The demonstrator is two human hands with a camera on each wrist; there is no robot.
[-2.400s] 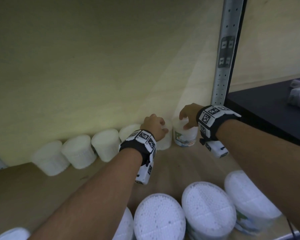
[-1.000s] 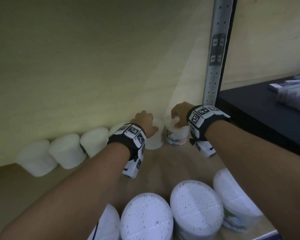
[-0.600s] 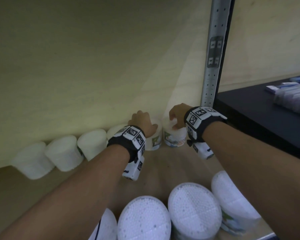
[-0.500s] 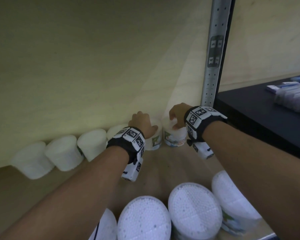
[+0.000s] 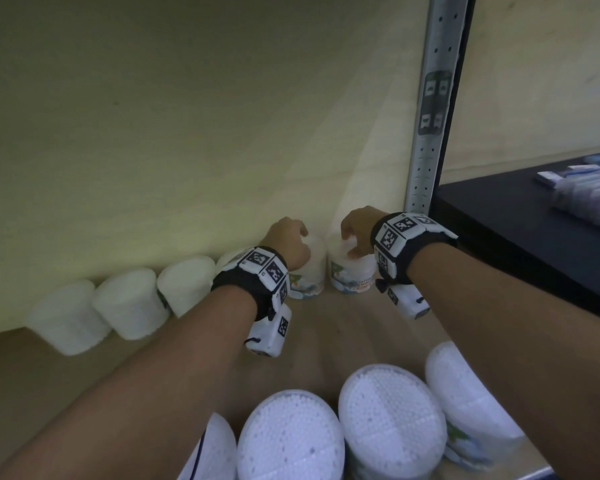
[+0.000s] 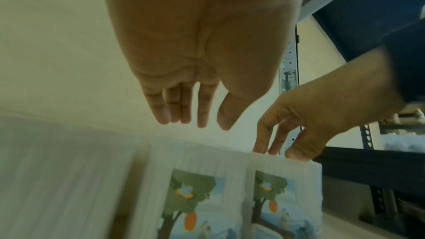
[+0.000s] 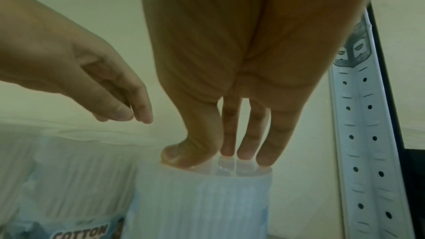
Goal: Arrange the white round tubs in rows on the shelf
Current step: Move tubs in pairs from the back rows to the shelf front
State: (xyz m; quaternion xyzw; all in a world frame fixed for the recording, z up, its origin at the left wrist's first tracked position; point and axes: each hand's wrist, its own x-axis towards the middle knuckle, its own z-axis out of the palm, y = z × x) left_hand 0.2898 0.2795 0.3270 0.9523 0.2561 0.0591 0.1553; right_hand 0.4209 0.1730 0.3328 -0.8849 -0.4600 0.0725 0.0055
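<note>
Closest to me, along the front edge of the pale wooden shelf (image 5: 343,337), stand four large white round plastic tubs (image 5: 392,427); through their clear lids I see them packed full of upright white cotton buds, the tips making a dotted surface. A fifth lid just shows at the lower left corner, too cropped to say more

Further in, my left hand (image 5: 286,242) hangs just above the second-from-right back-row white tub (image 5: 309,271), fingers (image 6: 202,108) straight and relaxed, touching nothing in the left wrist view. My right hand (image 5: 357,230) rests on the end white ribbed tub with the tree label (image 5: 352,271), thumb and fingertips (image 7: 245,152) pressing its clear lid from above, not curled round it

The two labelled tubs stand touching each other, labels facing me, right beside the perforated grey metal upright (image 5: 426,133). I judge the step is settling the end tub into the back row. To do it well I would press straight down and nudge gently so it stays upright, seated square against its neighbour, then lift the fingers vertically so nothing drags

Farthest left, the back row runs on along the cream back wall (image 5: 187,116) with three more plain white tubs (image 5: 129,303), close together; their contents I cannot make out
</note>
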